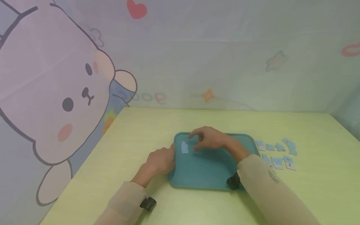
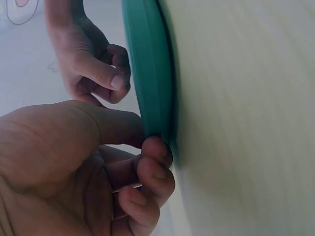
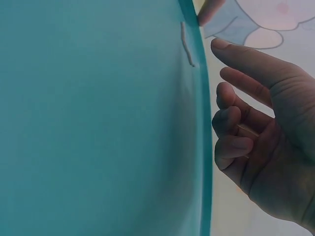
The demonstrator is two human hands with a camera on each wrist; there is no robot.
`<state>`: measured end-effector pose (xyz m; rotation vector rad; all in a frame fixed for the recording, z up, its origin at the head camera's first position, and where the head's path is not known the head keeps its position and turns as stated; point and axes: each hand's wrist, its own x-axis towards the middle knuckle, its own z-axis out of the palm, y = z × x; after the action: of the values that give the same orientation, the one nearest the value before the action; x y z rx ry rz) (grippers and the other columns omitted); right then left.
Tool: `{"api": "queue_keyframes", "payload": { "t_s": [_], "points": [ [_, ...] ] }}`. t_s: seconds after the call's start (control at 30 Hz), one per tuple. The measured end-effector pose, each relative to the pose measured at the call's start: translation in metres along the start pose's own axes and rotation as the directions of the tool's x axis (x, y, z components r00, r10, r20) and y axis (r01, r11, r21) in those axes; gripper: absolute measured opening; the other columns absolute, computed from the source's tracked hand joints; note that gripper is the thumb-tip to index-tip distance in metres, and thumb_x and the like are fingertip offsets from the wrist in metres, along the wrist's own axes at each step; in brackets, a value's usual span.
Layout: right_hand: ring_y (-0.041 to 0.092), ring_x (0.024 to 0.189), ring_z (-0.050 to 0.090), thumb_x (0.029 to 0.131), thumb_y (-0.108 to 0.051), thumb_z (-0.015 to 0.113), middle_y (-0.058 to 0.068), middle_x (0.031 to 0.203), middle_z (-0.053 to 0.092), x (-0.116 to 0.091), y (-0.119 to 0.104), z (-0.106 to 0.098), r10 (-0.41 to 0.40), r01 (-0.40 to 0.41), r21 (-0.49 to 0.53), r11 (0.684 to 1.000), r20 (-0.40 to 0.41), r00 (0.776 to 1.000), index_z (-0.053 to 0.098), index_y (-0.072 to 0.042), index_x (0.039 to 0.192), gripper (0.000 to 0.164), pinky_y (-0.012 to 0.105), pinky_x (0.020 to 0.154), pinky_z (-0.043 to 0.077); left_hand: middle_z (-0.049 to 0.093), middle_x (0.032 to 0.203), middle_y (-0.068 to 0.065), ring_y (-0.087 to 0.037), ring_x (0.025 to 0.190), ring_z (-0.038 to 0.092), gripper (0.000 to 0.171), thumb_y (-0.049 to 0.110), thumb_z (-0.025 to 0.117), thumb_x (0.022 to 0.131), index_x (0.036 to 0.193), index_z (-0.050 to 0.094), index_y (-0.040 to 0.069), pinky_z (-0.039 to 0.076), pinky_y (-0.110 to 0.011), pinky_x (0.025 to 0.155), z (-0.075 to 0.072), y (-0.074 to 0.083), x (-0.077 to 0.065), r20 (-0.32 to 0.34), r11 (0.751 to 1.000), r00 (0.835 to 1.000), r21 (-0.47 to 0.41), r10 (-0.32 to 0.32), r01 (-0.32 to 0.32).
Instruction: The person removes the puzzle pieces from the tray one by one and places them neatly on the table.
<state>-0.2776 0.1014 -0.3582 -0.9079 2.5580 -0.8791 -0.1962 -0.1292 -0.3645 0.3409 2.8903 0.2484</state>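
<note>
A teal tray (image 1: 202,175) lies on the table in the head view. My left hand (image 1: 161,161) grips its left edge; in the left wrist view the thumb and curled fingertips (image 2: 156,171) meet at the tray's rim. One flat, pale blue puzzle piece (image 1: 184,147) rests in the tray's far left part. Above the tray, just right of that piece, hovers my right hand (image 1: 209,138), thumb and fingers apart and loosely bent, holding nothing. In the right wrist view the piece (image 3: 187,45) shows edge-on near the tray's rim, beyond the fingertips.
Several more pale blue puzzle pieces (image 1: 277,162) lie in two rough rows on the yellow-green table (image 1: 317,187), just right of the tray. Behind the table hangs a printed cloth (image 1: 225,62) with a large cartoon bear at the left.
</note>
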Motion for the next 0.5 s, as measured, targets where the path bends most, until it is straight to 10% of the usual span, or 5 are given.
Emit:
{"api": "queue_keyframes", "payload": {
  "t_s": [0.5],
  "points": [
    [0.011, 0.072, 0.060, 0.087, -0.022, 0.088, 0.003, 0.085, 0.070, 0.018, 0.000, 0.011, -0.020, 0.020, -0.013, 1.000, 0.041, 0.999, 0.065, -0.008, 0.142, 0.061, 0.028, 0.067, 0.050, 0.067, 0.100, -0.013, -0.023, 0.079, 0.058, 0.060, 0.012, 0.054, 0.104, 0.159, 0.038, -0.002, 0.050, -0.040, 0.066, 0.000, 0.001, -0.001, -0.005, 1.000, 1.000, -0.008, 0.003, -0.003]
  ]
}}
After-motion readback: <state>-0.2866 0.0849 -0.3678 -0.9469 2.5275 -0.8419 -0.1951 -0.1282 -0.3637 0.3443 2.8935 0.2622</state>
